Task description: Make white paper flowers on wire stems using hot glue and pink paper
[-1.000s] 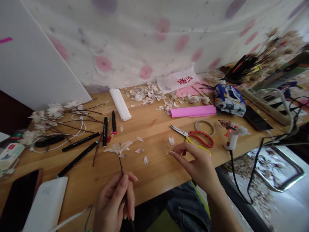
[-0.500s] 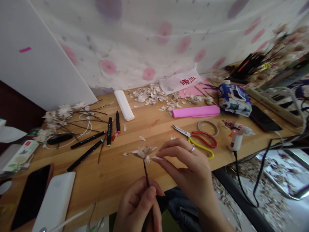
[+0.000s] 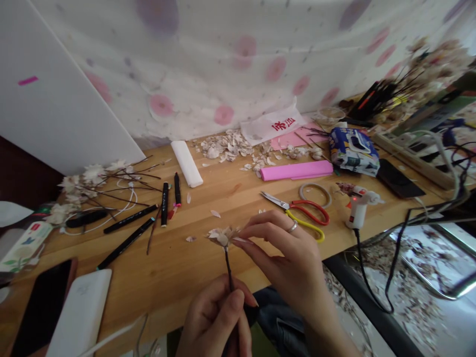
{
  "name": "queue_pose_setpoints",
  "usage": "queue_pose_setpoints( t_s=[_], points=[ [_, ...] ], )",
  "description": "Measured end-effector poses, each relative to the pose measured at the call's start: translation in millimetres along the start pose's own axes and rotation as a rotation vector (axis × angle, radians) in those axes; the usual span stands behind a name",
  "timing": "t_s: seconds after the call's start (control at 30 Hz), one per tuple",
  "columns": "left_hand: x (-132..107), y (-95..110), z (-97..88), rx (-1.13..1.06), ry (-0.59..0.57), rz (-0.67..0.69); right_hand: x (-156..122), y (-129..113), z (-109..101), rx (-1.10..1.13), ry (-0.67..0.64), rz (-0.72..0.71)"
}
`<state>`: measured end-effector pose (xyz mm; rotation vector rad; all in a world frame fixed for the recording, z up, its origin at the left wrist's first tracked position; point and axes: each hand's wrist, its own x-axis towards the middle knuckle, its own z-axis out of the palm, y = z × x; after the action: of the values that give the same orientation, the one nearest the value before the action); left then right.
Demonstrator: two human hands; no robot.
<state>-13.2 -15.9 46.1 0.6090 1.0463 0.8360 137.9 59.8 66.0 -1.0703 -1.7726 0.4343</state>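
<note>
My left hand [image 3: 219,315] is closed around the dark stem [image 3: 228,265] of a handmade flower, holding it upright near the table's front edge. At its top the flower head [image 3: 222,236] spreads pale, dry-looking petals. My right hand [image 3: 288,258], with a ring on one finger, pinches a small whitish petal [image 3: 243,241] between thumb and fingertips, at the right side of the flower head. Whether that petal touches the flower is hard to tell. Two loose petals, one [image 3: 215,213] behind the flower and another [image 3: 191,239] to its left, lie on the wooden table [image 3: 148,287].
Scissors [image 3: 292,208], a tape roll [image 3: 315,195] and a hot glue gun [image 3: 357,206] lie to the right. Behind are a pink paper roll [image 3: 296,170] and a petal pile [image 3: 226,145]. Markers [image 3: 164,204], finished flowers [image 3: 92,173] and a power bank [image 3: 82,312] are leftward.
My right hand has brought the petal closer to the flower head, and the stem has shifted slightly right. The whole view has turned a little.
</note>
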Motion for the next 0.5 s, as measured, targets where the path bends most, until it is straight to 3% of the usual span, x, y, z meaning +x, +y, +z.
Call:
queue_pose_setpoints(
  t_s=[0.33, 0.5],
  points=[
    [2.5, -7.7, -2.2, -0.098, -0.074, 0.018, -1.2, -1.5, -2.7, -0.024, 0.016, -0.008],
    [1.8, -1.2, -1.0, -0.066, -0.035, -0.014, -0.2, -1.6, -2.7, -0.043, 0.016, 0.009]
  ],
)
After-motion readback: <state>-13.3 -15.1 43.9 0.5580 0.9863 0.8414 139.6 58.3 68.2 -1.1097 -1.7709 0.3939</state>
